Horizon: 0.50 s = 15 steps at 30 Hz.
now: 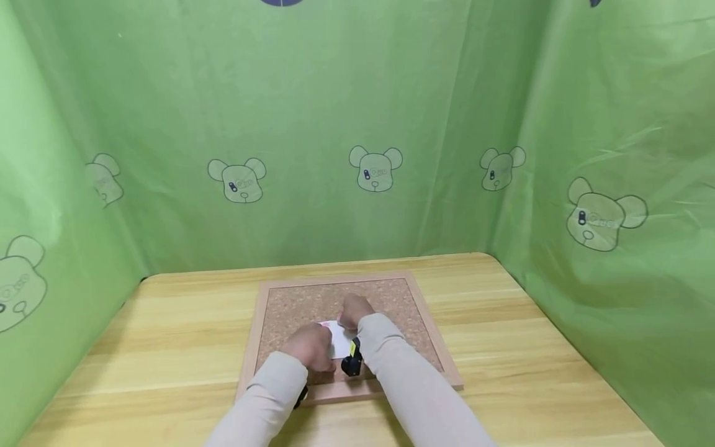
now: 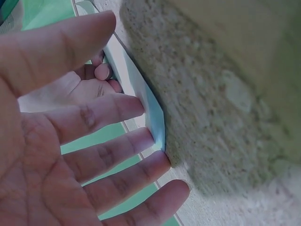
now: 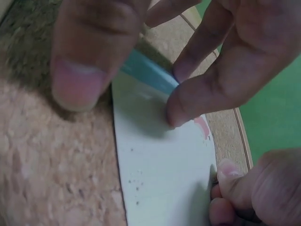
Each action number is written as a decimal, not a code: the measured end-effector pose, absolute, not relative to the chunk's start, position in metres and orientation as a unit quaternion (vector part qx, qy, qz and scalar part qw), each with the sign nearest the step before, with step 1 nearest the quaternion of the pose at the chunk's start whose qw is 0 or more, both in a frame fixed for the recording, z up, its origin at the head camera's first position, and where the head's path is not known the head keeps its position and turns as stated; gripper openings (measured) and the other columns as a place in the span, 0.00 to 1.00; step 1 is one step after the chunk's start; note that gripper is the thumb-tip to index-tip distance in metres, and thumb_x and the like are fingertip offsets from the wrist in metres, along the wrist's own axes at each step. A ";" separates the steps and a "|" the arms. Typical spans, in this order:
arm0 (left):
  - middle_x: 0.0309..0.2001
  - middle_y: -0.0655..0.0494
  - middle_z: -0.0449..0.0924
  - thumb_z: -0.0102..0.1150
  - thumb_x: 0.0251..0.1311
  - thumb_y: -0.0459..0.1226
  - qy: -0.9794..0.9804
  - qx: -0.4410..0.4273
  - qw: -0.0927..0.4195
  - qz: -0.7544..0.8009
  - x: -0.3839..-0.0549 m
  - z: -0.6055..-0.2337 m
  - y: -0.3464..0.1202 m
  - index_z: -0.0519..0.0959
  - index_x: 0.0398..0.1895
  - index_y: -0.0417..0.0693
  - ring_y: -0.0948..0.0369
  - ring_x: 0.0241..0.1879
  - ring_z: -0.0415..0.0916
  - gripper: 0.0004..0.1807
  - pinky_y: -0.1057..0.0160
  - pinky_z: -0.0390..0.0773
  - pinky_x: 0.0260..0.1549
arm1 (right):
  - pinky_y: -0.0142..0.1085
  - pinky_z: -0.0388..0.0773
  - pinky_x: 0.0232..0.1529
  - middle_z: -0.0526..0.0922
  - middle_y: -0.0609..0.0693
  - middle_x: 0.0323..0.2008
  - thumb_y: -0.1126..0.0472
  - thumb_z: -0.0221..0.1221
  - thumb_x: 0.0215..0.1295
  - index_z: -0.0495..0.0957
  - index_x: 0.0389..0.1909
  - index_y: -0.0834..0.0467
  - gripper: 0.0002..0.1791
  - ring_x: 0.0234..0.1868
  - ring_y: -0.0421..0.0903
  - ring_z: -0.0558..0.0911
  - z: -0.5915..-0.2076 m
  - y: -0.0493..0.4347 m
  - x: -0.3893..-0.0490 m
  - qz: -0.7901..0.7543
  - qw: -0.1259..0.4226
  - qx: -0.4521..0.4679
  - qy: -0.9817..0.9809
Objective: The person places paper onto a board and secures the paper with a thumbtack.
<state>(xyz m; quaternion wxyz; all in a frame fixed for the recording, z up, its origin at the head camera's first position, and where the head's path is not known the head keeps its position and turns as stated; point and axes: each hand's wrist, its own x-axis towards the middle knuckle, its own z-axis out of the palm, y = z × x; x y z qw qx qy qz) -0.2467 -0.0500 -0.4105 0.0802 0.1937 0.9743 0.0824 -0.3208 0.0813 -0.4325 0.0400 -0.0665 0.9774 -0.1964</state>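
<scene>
A white sheet of paper (image 1: 341, 341) with pink marks along one edge lies on a cork board (image 1: 313, 298). A light blue strip (image 3: 148, 70) shows along its lifted or folded edge in the right wrist view. My left hand (image 1: 313, 347) is at the sheet's left side. Its fingers look fairly straight, fingertips touching the paper's edge, thumb apart from them in the left wrist view. At the far edge, my right hand (image 1: 355, 310) has bent fingers on the paper. Its index finger presses the white face beside the blue strip, which the right hand grips; the thumb partly covers it.
The board's light wooden frame (image 1: 419, 285) surrounds the cork. It lies on a wood-grain table (image 1: 167, 329). Green curtains (image 1: 313, 118) with bear-head prints hang at the back and both sides. A black wrist camera (image 1: 352, 360) is at the right wrist.
</scene>
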 end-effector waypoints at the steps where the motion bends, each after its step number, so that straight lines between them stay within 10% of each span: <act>1: 0.20 0.56 0.70 0.74 0.38 0.43 0.974 0.194 0.080 0.083 -0.247 -0.410 -0.050 0.74 0.20 0.47 0.59 0.22 0.68 0.17 0.61 0.73 0.24 | 0.35 0.66 0.25 0.72 0.51 0.19 0.66 0.62 0.54 0.70 0.14 0.57 0.14 0.23 0.48 0.69 -0.432 0.081 -0.321 -0.197 0.040 -0.064 0.977; 15: 0.22 0.56 0.71 0.73 0.41 0.44 0.975 0.186 0.088 0.088 -0.246 -0.411 -0.051 0.75 0.22 0.47 0.58 0.24 0.69 0.16 0.61 0.74 0.27 | 0.36 0.70 0.23 0.77 0.54 0.23 0.71 0.61 0.45 0.79 0.20 0.62 0.02 0.24 0.48 0.73 -0.438 0.070 -0.322 -0.188 0.042 -0.014 0.981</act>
